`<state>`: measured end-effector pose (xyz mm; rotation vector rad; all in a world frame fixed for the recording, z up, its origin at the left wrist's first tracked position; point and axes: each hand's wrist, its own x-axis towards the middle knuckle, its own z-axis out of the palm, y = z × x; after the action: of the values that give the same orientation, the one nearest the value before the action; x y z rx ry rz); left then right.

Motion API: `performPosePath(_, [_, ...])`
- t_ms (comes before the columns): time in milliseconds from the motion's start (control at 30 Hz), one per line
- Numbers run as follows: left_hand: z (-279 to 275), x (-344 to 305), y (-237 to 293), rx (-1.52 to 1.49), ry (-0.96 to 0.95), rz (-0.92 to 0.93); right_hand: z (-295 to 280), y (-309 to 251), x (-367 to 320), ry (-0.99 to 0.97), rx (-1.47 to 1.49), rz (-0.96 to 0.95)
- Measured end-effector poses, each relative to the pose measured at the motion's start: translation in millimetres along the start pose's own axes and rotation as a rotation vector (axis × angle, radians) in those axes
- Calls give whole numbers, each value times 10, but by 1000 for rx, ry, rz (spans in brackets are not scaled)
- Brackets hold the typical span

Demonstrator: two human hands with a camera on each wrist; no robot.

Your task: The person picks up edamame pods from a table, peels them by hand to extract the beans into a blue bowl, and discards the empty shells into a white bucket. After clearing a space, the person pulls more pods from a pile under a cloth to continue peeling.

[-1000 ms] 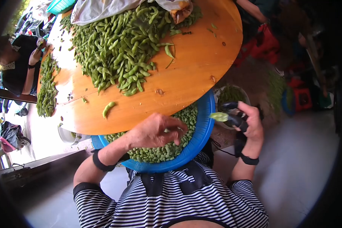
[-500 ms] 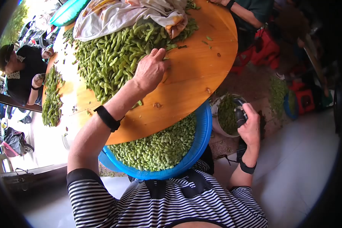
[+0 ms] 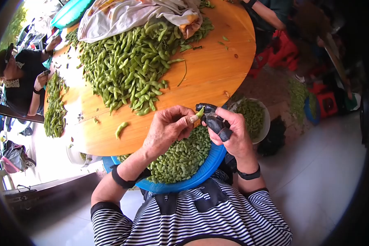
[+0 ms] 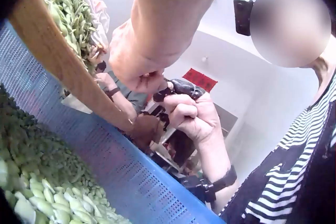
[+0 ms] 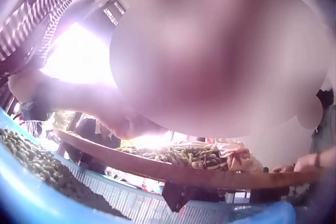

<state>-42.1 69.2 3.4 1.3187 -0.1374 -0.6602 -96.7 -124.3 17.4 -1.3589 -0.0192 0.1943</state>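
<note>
My left hand [image 3: 170, 125] pinches a green soybean pod [image 3: 200, 112] between thumb and fingers, above the basket. The pod's far end meets a black two-part tool [image 3: 218, 125] that my right hand [image 3: 235, 133] grips with curled fingers. In the left wrist view the black tool [image 4: 186, 88] shows rounded, glossy parts against the right hand [image 4: 191, 119]; its exact kind I cannot tell. Beneath both hands sits a blue basket [image 3: 217, 158] holding many shelled green beans [image 3: 180, 160]. A large heap of pods [image 3: 127, 61] lies on the wooden table [image 3: 209, 74].
A whitish cloth [image 3: 123, 20] covers the heap's back. One loose pod [image 3: 121, 129] lies near the table edge. To the right stands a white bucket [image 3: 266, 123] with green pods or husks. Another person [image 3: 18, 82] sits at the left beside a smaller pod pile [image 3: 55, 108].
My left hand has gone from over the basket to the heap, then back with a pod. The right hand has moved left from beside the bucket to meet it; the pod it held earlier is gone.
</note>
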Motion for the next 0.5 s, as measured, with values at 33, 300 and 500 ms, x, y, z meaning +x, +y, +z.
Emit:
performPosePath(33, [13,-18,-24,-6,-1,-1,11,10,0,1,-4,4])
performPosePath(300, [84,-50,-117,-19,58,123,8,122,-19,6,-59,-62])
performPosePath(500, [37,-78,-319,-612,-146,-163,-116,114,-9,-189,327,61])
